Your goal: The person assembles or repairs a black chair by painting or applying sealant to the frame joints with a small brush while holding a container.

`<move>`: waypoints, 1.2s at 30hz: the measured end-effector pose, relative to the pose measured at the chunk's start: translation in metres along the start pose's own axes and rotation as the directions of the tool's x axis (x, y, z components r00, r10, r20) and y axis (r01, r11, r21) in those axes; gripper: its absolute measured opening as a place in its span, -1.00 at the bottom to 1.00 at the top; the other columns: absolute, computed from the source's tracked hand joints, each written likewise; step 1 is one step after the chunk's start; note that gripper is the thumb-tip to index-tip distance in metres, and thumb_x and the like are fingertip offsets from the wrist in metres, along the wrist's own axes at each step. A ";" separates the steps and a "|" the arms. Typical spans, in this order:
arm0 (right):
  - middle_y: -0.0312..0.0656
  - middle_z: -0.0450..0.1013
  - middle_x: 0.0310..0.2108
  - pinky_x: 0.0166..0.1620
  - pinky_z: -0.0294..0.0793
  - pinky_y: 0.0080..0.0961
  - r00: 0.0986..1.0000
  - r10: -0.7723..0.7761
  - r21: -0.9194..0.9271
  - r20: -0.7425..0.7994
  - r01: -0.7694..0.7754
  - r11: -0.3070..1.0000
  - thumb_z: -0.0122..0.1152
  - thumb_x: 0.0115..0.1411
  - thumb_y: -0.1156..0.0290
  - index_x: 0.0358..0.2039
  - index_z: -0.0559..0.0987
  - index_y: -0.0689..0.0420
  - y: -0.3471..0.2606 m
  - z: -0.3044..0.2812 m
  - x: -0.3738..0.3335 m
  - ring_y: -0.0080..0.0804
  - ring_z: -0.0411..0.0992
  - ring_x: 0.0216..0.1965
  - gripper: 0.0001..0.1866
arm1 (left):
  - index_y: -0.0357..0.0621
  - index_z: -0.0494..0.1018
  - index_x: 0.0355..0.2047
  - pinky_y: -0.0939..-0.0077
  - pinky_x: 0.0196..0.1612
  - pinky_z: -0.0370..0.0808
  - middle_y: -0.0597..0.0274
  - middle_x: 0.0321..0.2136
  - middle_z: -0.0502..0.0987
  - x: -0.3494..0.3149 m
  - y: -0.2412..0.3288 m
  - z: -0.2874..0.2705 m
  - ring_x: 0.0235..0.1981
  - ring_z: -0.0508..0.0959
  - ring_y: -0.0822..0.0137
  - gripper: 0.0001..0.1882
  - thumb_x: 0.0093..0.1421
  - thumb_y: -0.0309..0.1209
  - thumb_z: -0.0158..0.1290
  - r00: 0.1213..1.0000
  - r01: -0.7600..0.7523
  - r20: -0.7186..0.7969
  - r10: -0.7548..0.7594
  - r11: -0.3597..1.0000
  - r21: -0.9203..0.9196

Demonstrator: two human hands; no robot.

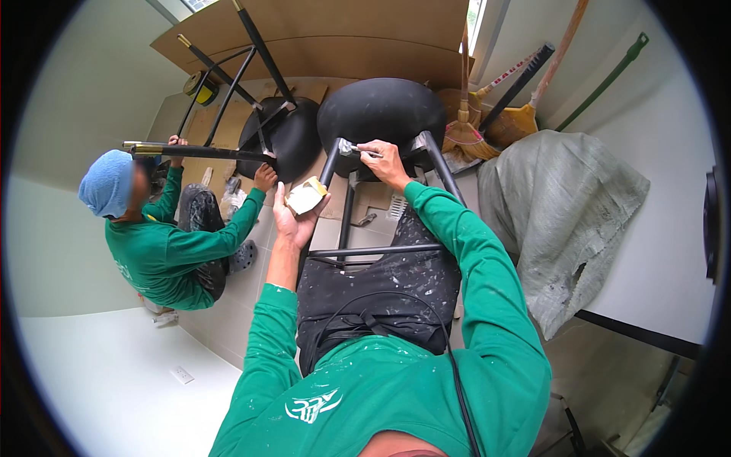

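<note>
A black stool with a round seat (381, 110) is upside down or tipped in front of me, its dark legs pointing toward my body. My left hand (295, 221), beside the left leg, holds a small cut-open container (306, 195), pale inside with a yellow edge. Pinched in my right hand (388, 165) is a slim hand tool (368, 152), a small brush or scraper by its look. Its tip meets the whitish-grey patch (346, 147) where the left leg joins the seat. A similar light patch (419, 142) marks the right leg's joint.
At the left, a crouching co-worker (164, 244) in green grips another black stool (293, 141). Cardboard (327, 53) lines the far wall. Brooms (464, 129) lean at the back right, beside a grey sack (563, 206). A black cable (449, 335) hangs down my front.
</note>
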State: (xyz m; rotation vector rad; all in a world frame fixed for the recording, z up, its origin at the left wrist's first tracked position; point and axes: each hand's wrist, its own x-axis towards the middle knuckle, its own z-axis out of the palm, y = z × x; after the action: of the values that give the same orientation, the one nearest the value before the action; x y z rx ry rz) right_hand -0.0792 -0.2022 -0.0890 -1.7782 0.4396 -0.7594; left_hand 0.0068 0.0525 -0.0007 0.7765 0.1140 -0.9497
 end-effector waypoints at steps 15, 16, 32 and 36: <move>-0.04 0.63 -0.33 -0.15 0.56 -0.45 0.997 0.009 0.022 0.076 -0.011 1.000 0.28 0.06 0.37 -0.22 0.74 0.24 -0.007 -0.002 0.002 -0.31 0.61 -0.31 -0.70 | -0.49 0.38 0.14 -0.09 0.19 0.52 -0.12 0.00 0.54 0.004 0.001 -0.002 0.03 0.57 0.00 -0.17 0.39 0.21 -0.14 1.000 -0.008 0.027 0.008 1.000 0.022; -0.05 0.63 -0.35 -0.16 0.56 -0.46 0.996 0.014 0.016 0.093 -0.016 1.000 0.28 0.05 0.36 -0.23 0.74 0.24 -0.009 -0.005 0.004 -0.33 0.61 -0.32 -0.70 | -0.48 0.38 0.13 -0.09 0.19 0.52 -0.11 0.00 0.54 0.004 0.000 -0.001 0.03 0.57 0.00 -0.17 0.39 0.21 -0.14 1.000 -0.011 0.015 0.011 1.000 0.023; -0.03 0.65 -0.31 -0.16 0.59 -0.45 0.995 0.037 0.060 -0.089 -0.032 0.998 0.28 0.08 0.36 -0.27 0.75 0.24 -0.008 -0.004 0.006 -0.29 0.64 -0.31 -0.73 | -0.48 0.40 0.12 -0.05 0.18 0.55 -0.10 -0.02 0.56 0.001 0.000 0.009 0.02 0.58 0.01 -0.17 0.39 0.22 -0.15 1.000 -0.013 -0.013 0.014 0.999 0.033; -0.02 0.65 -0.34 -0.17 0.58 -0.45 0.999 0.040 0.032 -0.032 -0.038 0.999 0.28 0.06 0.35 -0.28 0.75 0.24 -0.013 -0.004 0.004 -0.27 0.63 -0.31 -0.73 | -0.47 0.41 0.11 -0.06 0.18 0.55 -0.10 -0.03 0.56 0.002 0.001 0.006 0.02 0.58 0.00 -0.18 0.39 0.21 -0.15 1.000 -0.011 -0.001 0.011 0.999 0.040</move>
State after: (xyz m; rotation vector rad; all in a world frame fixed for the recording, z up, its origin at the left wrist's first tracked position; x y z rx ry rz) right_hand -0.0800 -0.2029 -0.0749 -1.7252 0.4802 -0.7649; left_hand 0.0069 0.0477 0.0032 0.8139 0.0917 -0.9431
